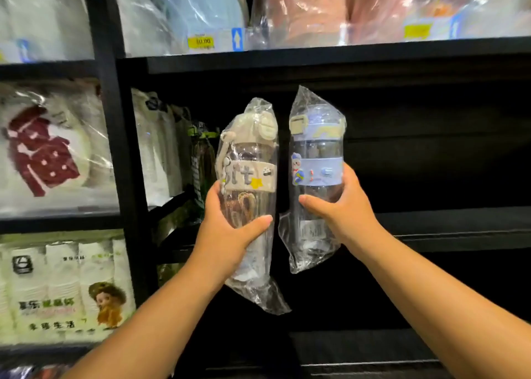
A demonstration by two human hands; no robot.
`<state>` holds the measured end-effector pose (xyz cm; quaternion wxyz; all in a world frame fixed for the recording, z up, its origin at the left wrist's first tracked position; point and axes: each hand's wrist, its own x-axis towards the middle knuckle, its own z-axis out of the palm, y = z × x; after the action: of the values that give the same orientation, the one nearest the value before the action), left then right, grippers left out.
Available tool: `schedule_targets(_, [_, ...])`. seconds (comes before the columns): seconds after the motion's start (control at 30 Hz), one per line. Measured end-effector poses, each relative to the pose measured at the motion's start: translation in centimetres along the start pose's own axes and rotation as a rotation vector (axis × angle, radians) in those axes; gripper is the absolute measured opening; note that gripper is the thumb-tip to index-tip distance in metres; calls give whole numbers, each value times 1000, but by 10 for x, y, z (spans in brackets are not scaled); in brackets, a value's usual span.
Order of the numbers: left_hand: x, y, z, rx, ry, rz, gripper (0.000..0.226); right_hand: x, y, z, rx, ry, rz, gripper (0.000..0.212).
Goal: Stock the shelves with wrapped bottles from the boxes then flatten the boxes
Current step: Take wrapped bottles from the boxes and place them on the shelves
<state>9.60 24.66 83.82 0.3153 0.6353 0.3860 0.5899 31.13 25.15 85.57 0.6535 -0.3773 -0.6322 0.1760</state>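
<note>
Two wrapped bottles raised upright before the dark, bare middle shelf (431, 235) of a black metal rack. My left hand (230, 232) is closed round the lower body of the clear plastic bottle with the beige lid and beige band (248, 172), thumb across its front; my right hand (340, 206) is closed round the lower body of the clear plastic bottle with the pale blue lid and blue cartoon band (316, 160), thumb at 9 o'clock. I judge that I grip each one low so that the lid end leads into the shelf opening and the base can be set down level, and that I keep the two just apart, side by side, so their wrappers do not catch. Each bottle sits in a loose, crinkled clear plastic bag whose spare film trails below my hands toward 6 o'clock. The beige one carries a star sticker and a strap at its side; the blue one shows a small figure. At 9 o'clock a few dark green bottles (201, 160) already stand on this shelf, beside packets of white paper cups (155, 149). No boxes are visible.
</note>
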Motion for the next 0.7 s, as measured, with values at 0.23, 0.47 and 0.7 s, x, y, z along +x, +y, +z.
schedule_targets(0.23, [24,-17,14,82,120,18,112,36,51,10,-62,7,49,74])
schedule_targets(0.47, [37,-22,13,152,207,71,107,36,81,32,-97,18,28,98])
schedule_targets(0.7, [67,-22,1,223,335,127,104,36,88,33,-73,-7,26,96])
